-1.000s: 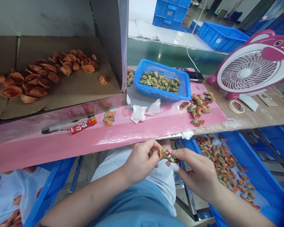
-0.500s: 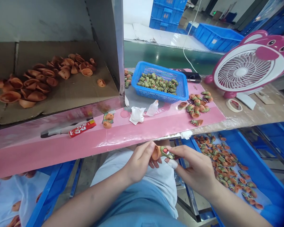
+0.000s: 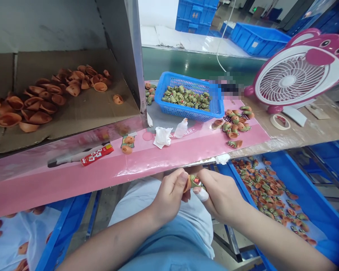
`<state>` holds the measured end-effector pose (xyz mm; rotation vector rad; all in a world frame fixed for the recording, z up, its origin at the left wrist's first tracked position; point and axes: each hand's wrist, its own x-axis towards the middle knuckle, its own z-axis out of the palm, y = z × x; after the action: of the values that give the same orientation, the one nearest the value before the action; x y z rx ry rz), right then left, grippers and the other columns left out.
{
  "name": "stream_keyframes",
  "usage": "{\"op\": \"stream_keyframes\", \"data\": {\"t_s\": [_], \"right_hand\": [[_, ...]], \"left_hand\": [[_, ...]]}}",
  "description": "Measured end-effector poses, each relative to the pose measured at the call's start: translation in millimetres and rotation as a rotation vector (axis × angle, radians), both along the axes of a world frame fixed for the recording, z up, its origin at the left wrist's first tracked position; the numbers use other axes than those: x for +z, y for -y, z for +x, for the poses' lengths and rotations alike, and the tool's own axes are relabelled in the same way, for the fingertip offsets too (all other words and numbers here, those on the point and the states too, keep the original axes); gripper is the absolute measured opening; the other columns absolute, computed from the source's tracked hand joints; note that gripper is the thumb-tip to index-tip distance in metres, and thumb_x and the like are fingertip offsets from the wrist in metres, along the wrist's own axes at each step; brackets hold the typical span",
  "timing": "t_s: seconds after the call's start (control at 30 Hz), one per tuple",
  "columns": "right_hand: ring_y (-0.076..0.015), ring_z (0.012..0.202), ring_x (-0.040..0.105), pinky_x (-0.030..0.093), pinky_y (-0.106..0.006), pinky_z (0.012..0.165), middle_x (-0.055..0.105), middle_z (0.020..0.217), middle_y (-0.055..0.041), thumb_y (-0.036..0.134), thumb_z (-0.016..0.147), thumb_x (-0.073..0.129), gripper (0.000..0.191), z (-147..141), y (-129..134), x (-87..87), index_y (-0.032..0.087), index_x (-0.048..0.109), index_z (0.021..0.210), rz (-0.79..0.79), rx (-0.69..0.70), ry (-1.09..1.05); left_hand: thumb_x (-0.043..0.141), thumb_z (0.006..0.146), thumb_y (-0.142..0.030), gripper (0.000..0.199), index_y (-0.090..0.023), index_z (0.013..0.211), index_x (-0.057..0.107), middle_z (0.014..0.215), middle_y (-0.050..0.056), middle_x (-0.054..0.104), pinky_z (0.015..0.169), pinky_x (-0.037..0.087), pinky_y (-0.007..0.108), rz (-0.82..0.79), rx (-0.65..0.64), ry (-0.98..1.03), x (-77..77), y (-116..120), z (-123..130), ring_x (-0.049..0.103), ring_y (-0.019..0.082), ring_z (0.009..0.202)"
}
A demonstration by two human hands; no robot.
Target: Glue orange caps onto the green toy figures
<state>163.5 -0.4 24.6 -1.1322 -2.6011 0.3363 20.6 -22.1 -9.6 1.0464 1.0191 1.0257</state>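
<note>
Both my hands meet low in the middle of the view. My left hand (image 3: 169,196) and my right hand (image 3: 220,196) pinch a small green-and-orange figurine (image 3: 194,183), and its orange end shows beside my left thumb. A white bandage (image 3: 202,194) wraps one finger of my right hand. Green figurines fill a blue plastic basket (image 3: 161,98) on the pink board (image 3: 73,177), and a loose heap of green-and-orange pieces (image 3: 234,124) lies to its right. Orange shells (image 3: 42,99) cover the cardboard shelf at left.
A blue tray (image 3: 307,199) of mixed pieces stands below right, with another tray of orange shells (image 3: 22,248) below left. On the board are a glue bottle (image 3: 182,128), a tissue (image 3: 162,137) and a red packet (image 3: 97,154). A pink fan (image 3: 295,71) stands at right.
My hands have drawn closer together around the figurine, and less of its orange end shows. The view has shifted slightly.
</note>
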Motion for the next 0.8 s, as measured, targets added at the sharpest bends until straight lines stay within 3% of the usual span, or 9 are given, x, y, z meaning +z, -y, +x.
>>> {"op": "stream_keyframes", "data": {"t_s": [0.1, 0.17, 0.53, 0.8], "right_hand": [[-0.0130, 0.052, 0.041, 0.027, -0.025, 0.050, 0.046, 0.057, -0.0019, 0.032, 0.086, 0.025, 0.031, -1.9, 1.5, -4.2, 0.018, 0.041, 0.064, 0.218, -0.011, 0.060], [-0.0135, 0.051, 0.039, 0.025, -0.026, 0.050, 0.044, 0.056, -0.0019, 0.029, 0.085, 0.028, 0.028, -1.6, 2.6, -5.6, 0.018, 0.041, 0.062, 0.283, 0.025, 0.087], [-0.0133, 0.048, 0.035, 0.021, -0.027, 0.048, 0.040, 0.054, -0.0011, 0.027, 0.084, 0.028, 0.028, -3.1, 12.8, -3.5, 0.018, 0.040, 0.060, 0.266, 0.003, 0.064], [-0.0136, 0.049, 0.037, 0.022, -0.027, 0.048, 0.042, 0.054, -0.0006, 0.028, 0.083, 0.030, 0.023, -7.1, 9.3, 0.3, 0.019, 0.040, 0.064, 0.253, 0.013, 0.085]], "left_hand": [[0.026, 0.088, -0.045, 0.041, -0.017, 0.061, 0.038, 0.048, -0.004, 0.041, 0.046, 0.033, 0.021, -0.027, -0.038, -0.034, 0.4, 2.7, 0.1, 0.040, 0.008, 0.044], [0.024, 0.087, -0.046, 0.041, -0.018, 0.062, 0.037, 0.049, -0.004, 0.039, 0.044, 0.031, 0.021, -0.051, -0.070, -0.035, 0.9, 4.4, -0.8, 0.039, 0.008, 0.043], [0.021, 0.088, -0.045, 0.038, -0.019, 0.064, 0.035, 0.055, -0.003, 0.039, 0.050, 0.030, 0.023, 0.088, -0.090, -0.135, -0.9, 11.5, -2.9, 0.039, 0.010, 0.049], [0.023, 0.088, -0.045, 0.038, -0.019, 0.063, 0.035, 0.052, -0.004, 0.038, 0.048, 0.029, 0.023, 0.023, -0.064, -0.120, -2.5, 10.2, -3.1, 0.038, 0.010, 0.048]]}}
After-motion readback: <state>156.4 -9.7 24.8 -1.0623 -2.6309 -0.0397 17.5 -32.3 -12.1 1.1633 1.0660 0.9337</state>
